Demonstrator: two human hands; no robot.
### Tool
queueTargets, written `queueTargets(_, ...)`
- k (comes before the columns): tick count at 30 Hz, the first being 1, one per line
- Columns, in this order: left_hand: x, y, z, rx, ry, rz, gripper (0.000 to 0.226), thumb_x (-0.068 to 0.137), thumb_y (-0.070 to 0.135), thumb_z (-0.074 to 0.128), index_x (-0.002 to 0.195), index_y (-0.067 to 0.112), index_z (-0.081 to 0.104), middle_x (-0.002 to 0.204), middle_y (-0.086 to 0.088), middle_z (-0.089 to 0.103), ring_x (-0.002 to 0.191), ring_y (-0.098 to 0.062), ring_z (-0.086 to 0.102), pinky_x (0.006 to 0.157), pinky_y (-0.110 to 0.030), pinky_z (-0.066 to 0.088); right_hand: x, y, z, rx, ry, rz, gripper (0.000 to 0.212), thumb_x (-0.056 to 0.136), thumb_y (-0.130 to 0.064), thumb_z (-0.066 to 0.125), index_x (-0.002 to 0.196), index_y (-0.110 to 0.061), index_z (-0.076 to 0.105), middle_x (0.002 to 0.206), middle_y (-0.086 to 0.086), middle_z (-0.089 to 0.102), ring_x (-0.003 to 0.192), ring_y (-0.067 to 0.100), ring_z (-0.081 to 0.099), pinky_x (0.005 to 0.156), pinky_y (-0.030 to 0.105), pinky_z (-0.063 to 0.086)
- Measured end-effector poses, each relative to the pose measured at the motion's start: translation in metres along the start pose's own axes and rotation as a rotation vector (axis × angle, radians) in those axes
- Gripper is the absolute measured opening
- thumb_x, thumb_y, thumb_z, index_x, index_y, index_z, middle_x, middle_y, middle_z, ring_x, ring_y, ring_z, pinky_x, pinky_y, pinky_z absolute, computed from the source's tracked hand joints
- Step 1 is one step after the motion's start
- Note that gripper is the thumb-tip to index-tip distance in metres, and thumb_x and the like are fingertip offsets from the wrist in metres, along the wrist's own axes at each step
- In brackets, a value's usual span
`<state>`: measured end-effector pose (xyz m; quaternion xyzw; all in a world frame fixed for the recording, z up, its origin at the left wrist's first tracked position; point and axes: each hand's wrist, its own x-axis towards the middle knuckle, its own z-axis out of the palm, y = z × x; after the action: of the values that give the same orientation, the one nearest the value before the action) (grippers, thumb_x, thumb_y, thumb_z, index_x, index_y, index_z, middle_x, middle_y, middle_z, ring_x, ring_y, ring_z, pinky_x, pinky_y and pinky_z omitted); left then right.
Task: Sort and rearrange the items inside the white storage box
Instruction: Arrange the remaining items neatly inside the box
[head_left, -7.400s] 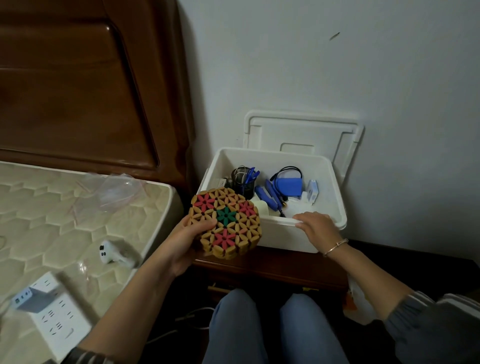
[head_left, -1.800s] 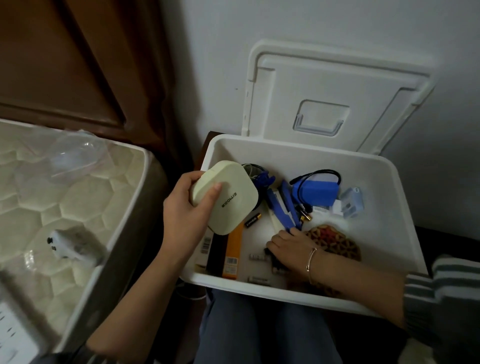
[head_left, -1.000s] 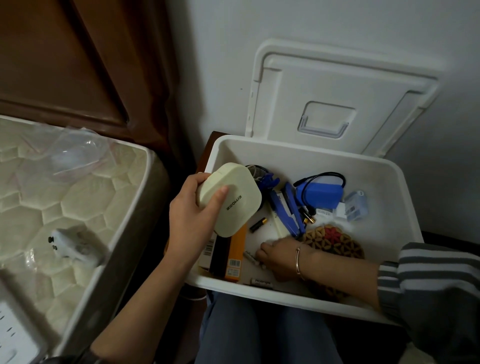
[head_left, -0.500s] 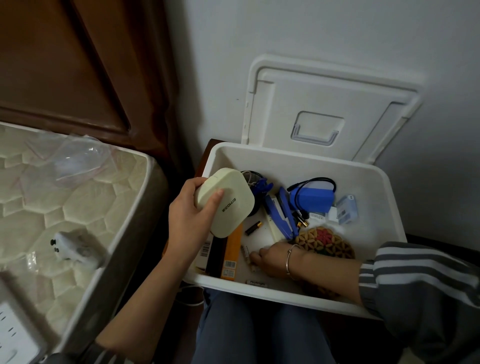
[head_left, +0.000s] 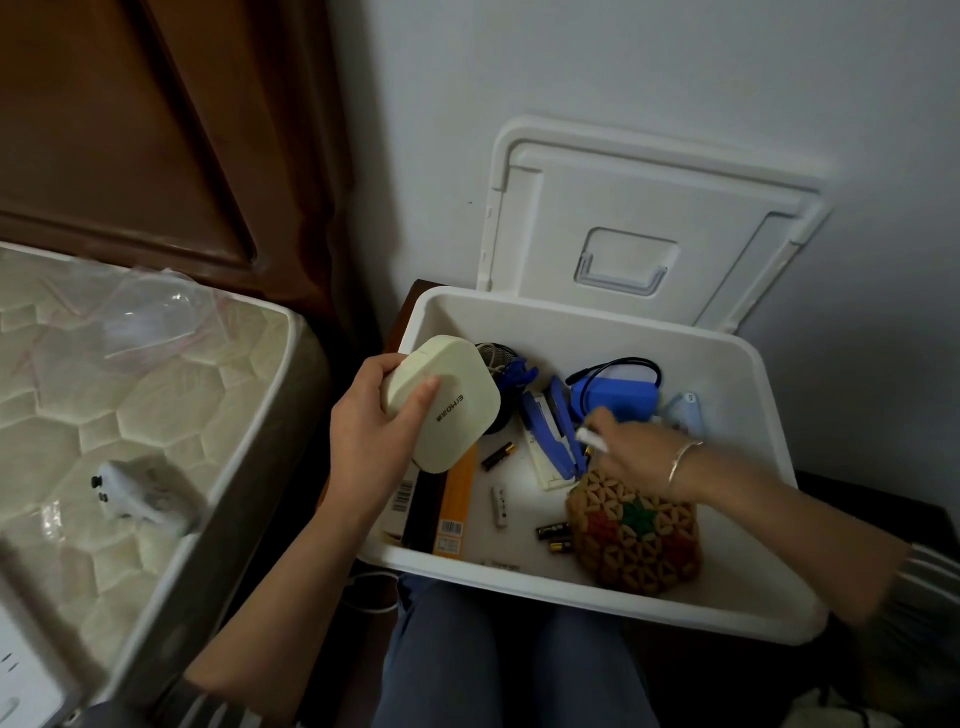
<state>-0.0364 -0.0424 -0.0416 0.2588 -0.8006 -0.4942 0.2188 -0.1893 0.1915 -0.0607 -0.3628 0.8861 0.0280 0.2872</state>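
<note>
Plainly, your left grip (head_left: 374, 441) holding the cream case (head_left: 441, 402) over the box (head_left: 727, 374), right grip (head_left: 634, 457) blurred, pinching a small white thing (head_left: 592, 439), unclear.

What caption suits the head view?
Left hand holds a cream case; right hand pinches a battery in the box.

In the white storage box (head_left: 597, 332) I find open floor by the right wall. Woven mat (head_left: 634, 535), loose batteries (head_left: 553, 531) and books (head_left: 457, 499) crowd the near side; blue tools (head_left: 545, 421) the far middle.
</note>
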Motion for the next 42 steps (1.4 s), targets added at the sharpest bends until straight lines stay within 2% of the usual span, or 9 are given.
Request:
queueTargets(4,0.0,0.002,0.001,-0.021,0.007,-0.016,0.034,0.087,0.042,0.062,0.115,0.025,0.056,0.105,0.009,0.062,0.091,-0.006,0.06,0.063,-0.017,0.045,0.007,0.036,-0.006,-0.15,0.005,0.269,0.012,0.095,-0.022,0.039,0.103,-0.02,0.03,0.085,0.008,0.053,0.061,0.019,0.044,0.053,0.021,0.031)
queueTargets(7,-0.002,0.004,0.001,-0.019,0.007,-0.02,0.034,0.088,0.04,0.062,0.116,0.024,0.056,0.107,0.007,0.062,0.091,-0.007,0.06,0.063,-0.016,0.044,0.02,0.042,0.006,-0.371,-0.183,0.272,0.05,0.093,-0.023,0.048,0.136,-0.007,0.026,0.073,0.005,0.045,0.064,0.017,0.046,0.071,0.034,0.045)
queueTargets(9,-0.002,0.005,0.001,-0.018,0.009,-0.02,0.034,0.088,0.04,0.063,0.116,0.024,0.056,0.108,0.006,0.062,0.091,-0.007,0.06,0.063,-0.016,0.044,0.03,0.045,0.014,-0.464,-0.208,0.259,0.074,0.09,-0.025,0.055,0.144,0.001,0.011,0.098,0.009,0.06,0.092,0.022,0.06,0.09,0.041,0.045)
queueTargets(12,-0.002,0.006,0.0,-0.008,0.005,-0.021,0.035,0.086,0.042,0.061,0.116,0.024,0.056,0.108,0.006,0.062,0.092,-0.008,0.06,0.063,-0.017,0.045,0.042,0.045,0.019,-0.441,-0.215,0.26,0.083,0.088,-0.024,0.06,0.147,-0.002,0.006,0.124,0.012,0.058,0.106,0.027,0.06,0.083,0.037,0.048)
queueTargets(19,-0.001,0.004,0.001,0.014,0.009,-0.011,0.031,0.087,0.043,0.062,0.113,0.029,0.054,0.107,0.009,0.061,0.09,-0.004,0.06,0.06,-0.012,0.042,0.051,0.051,0.022,-0.222,-0.107,0.294,0.024,0.092,-0.016,0.053,0.115,-0.01,0.049,0.116,0.013,0.061,0.093,0.019,0.057,0.079,0.027,0.046)
queueTargets(27,0.0,0.003,0.0,-0.014,0.012,-0.014,0.033,0.086,0.042,0.063,0.114,0.026,0.056,0.108,0.008,0.062,0.092,-0.008,0.061,0.063,-0.016,0.045,0.039,0.039,0.01,-0.214,-0.11,0.34,0.014,0.092,-0.01,0.054,0.105,-0.011,0.051,0.116,0.005,0.056,0.106,0.018,0.055,0.094,0.031,0.043)
queueTargets(31,0.0,0.001,0.001,-0.014,0.011,-0.009,0.032,0.086,0.043,0.063,0.113,0.028,0.055,0.106,0.011,0.061,0.092,-0.006,0.061,0.062,-0.016,0.046,0.018,0.012,0.01,-0.097,0.129,0.148,0.036,0.091,-0.017,0.055,0.126,-0.015,0.048,0.121,0.005,0.058,0.104,0.022,0.059,0.086,0.032,0.049)
queueTargets(35,0.0,0.0,0.001,-0.004,0.019,-0.004,0.035,0.087,0.041,0.063,0.117,0.024,0.056,0.108,0.008,0.062,0.093,-0.007,0.061,0.063,-0.017,0.046,0.0,-0.024,0.037,-0.093,0.029,-0.247,0.04,0.086,-0.038,0.06,0.123,-0.026,0.051,0.118,-0.004,0.054,0.108,0.016,0.053,0.086,0.032,0.048)
queueTargets(42,-0.001,0.003,0.0,-0.02,0.014,-0.006,0.038,0.085,0.044,0.062,0.116,0.024,0.056,0.108,0.008,0.062,0.092,-0.007,0.061,0.064,-0.017,0.046,0.025,-0.037,0.079,-0.562,-0.06,-0.347,0.031,0.083,-0.001,0.06,0.113,-0.01,0.055,0.11,0.009,0.06,0.103,0.027,0.054,0.079,0.039,0.05)
